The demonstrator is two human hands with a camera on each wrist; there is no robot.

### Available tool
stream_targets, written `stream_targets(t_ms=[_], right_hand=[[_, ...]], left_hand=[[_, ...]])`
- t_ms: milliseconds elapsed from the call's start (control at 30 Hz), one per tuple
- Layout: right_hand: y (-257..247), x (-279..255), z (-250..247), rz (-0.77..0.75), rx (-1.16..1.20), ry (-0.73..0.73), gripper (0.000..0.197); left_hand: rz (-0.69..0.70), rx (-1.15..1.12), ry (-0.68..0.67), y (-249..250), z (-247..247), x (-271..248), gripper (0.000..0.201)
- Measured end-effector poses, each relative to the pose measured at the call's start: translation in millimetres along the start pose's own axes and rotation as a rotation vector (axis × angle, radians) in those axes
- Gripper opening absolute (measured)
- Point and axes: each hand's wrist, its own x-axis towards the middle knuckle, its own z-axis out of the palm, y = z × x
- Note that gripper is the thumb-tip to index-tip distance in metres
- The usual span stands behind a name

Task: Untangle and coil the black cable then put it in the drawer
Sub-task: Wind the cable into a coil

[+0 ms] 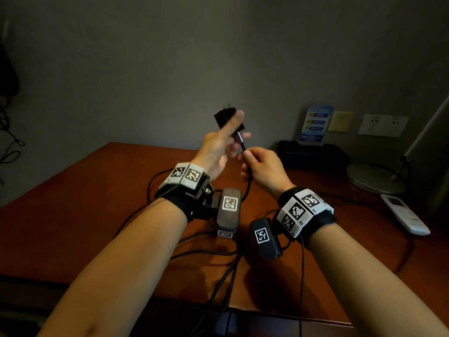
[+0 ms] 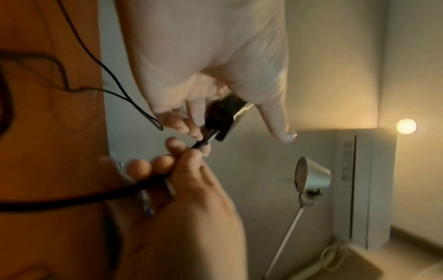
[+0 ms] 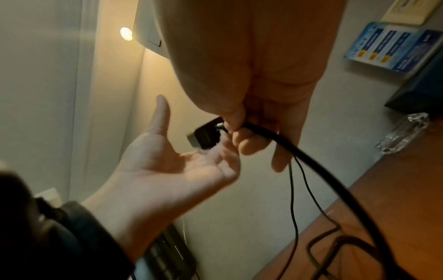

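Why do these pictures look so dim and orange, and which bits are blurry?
Head view: dim room, dark corners, the left hand smeared around the black adapter. Left wrist view: a glowing wall light casts warm glare, and the near right hand is soft. Right wrist view: the same warm glow, black cable blurred.

Left hand [image 2: 210,62] at 12 o'clock grips black plug block [image 2: 221,118], index extended. Right hand [image 2: 182,189] at 6 o'clock, fingers [image 2: 163,163] pinching black cable [image 2: 72,197] just below plug. Cable trails toward 9 o'clock over worktop [image 2: 36,132].
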Motion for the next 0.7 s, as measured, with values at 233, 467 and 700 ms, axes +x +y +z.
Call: stream_targets(t_ms=[233, 467, 700], right_hand=[[5.9, -2.3, -0.3, -0.081, -0.004, -0.066, 0.031], [31.5, -19.0, -7.5, 0.036, 0.117, -0.262, 0.050], [44.8, -14.0, -31.9, 0.008, 0.096, 0.060, 0.037]], left_hand=[[-0.087, -0.021, 0.026, -27.3, 5.2, 6.3, 0.032], [-0.073, -0.490, 0.139, 5.9, -9.3, 25.1, 0.037], [0.043, 0.015, 0.131, 0.4, -17.7, 13.3, 0.026]])
